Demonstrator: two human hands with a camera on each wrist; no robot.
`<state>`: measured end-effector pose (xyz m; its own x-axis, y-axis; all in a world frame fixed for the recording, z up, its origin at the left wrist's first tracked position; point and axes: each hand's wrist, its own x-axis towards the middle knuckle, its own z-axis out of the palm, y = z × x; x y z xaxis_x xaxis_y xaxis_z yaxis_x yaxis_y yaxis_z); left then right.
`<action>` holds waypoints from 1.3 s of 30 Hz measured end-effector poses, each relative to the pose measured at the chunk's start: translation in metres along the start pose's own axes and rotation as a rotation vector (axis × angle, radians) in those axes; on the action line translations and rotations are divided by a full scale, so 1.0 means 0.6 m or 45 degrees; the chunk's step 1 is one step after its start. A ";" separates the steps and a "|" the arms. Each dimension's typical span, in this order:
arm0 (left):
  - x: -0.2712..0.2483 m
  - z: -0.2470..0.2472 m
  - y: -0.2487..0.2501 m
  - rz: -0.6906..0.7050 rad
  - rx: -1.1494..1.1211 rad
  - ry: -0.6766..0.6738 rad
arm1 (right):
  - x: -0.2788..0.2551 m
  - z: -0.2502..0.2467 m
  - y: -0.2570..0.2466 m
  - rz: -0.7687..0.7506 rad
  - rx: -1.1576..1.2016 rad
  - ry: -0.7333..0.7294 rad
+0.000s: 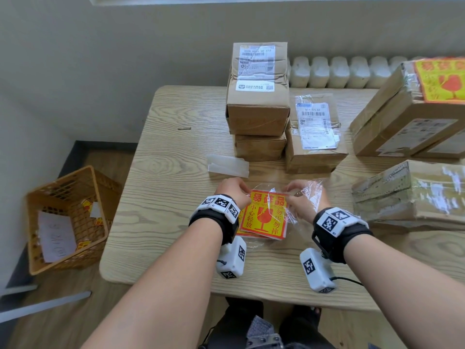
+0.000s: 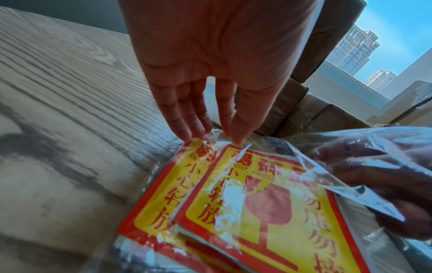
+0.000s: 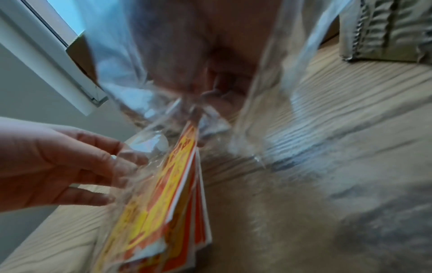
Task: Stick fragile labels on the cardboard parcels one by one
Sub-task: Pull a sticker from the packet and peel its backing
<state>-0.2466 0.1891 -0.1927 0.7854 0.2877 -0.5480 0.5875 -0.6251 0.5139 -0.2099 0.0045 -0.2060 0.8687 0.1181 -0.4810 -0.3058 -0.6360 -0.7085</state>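
Labels (image 1: 263, 214) lie stacked in a clear bag (image 1: 315, 186) near the worktop's (image 1: 176, 159) 6 o'clock edge, with the parcels (image 1: 258, 114) well apart at 12. My left hand (image 1: 230, 191) rests straight fingertips on the stack's 11 o'clock corner, a wide grip that only touches. My right hand (image 1: 302, 197) clutches the bag's film at 1 o'clock. I judge the film could rip, or several fanned labels could slide out together.

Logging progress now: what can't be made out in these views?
- Right wrist view: right hand fingers, blurred behind the clear bag.
- Head view: labelled parcel, cut off by the right edge.
- Head view: basket scraps, too small to read.
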 end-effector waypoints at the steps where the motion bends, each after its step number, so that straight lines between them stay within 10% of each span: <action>1: 0.000 0.000 -0.001 0.002 -0.001 -0.003 | -0.002 0.000 -0.002 0.001 0.004 0.000; 26: -0.055 -0.007 0.168 0.288 -0.359 -0.146 | -0.054 -0.133 -0.037 0.108 0.181 -0.276; 39: -0.069 0.040 0.167 -0.171 -0.432 -0.289 | -0.060 -0.108 -0.003 -0.083 0.171 -0.194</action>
<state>-0.2249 0.0970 -0.1347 0.6568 0.1596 -0.7370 0.7424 -0.3078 0.5950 -0.2153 -0.0481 -0.1535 0.8223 0.2762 -0.4975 -0.3092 -0.5171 -0.7981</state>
